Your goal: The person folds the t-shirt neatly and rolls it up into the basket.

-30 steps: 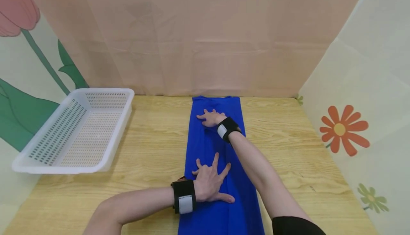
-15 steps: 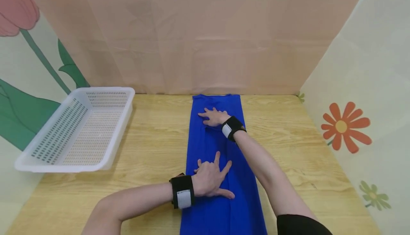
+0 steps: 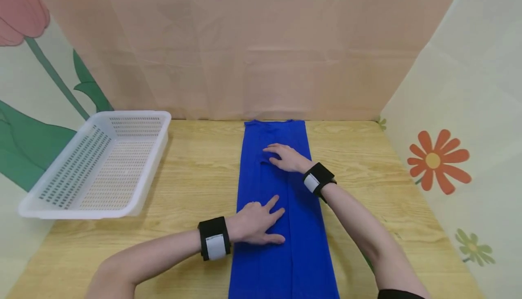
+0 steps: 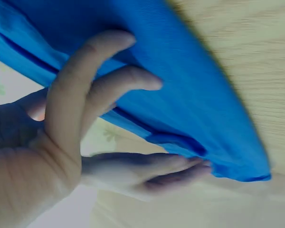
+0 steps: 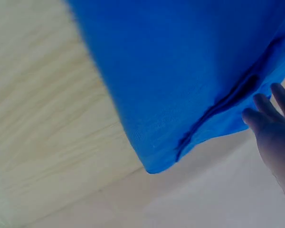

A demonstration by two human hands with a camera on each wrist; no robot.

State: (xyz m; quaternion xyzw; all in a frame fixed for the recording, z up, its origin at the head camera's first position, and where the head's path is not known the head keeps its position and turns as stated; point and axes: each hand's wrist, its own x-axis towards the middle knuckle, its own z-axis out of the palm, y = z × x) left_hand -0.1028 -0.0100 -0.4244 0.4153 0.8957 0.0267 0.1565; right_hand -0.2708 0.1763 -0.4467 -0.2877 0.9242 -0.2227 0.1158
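Note:
A blue cloth [image 3: 277,267], folded lengthwise into a long strip with fold lines along it, lies flat from the table's far edge to the near side. Over its middle is my left hand [image 3: 254,223], thumb and two fingers extended, coming in from the left side. My right hand [image 3: 287,157] hovers close over the far half, fingers loosely stretched and holding nothing. The left wrist view shows the left fingers [image 4: 69,90] bent a little over the fabric [image 4: 190,85]. Fingers [image 5: 263,111] appear beside a crease at the cloth's end in the right wrist view.
A white perforated plastic basket [image 3: 152,176] stands on the wooden table [image 3: 195,163] at the left. Behind the table rises a pinkish backdrop [image 3: 244,63], with flower-printed panels [image 3: 481,108] at both sides.
Both hands were spread on the cloth before. The right hand has drawn back toward the right and nearer, and the left hand has shifted left with its fingers less spread.

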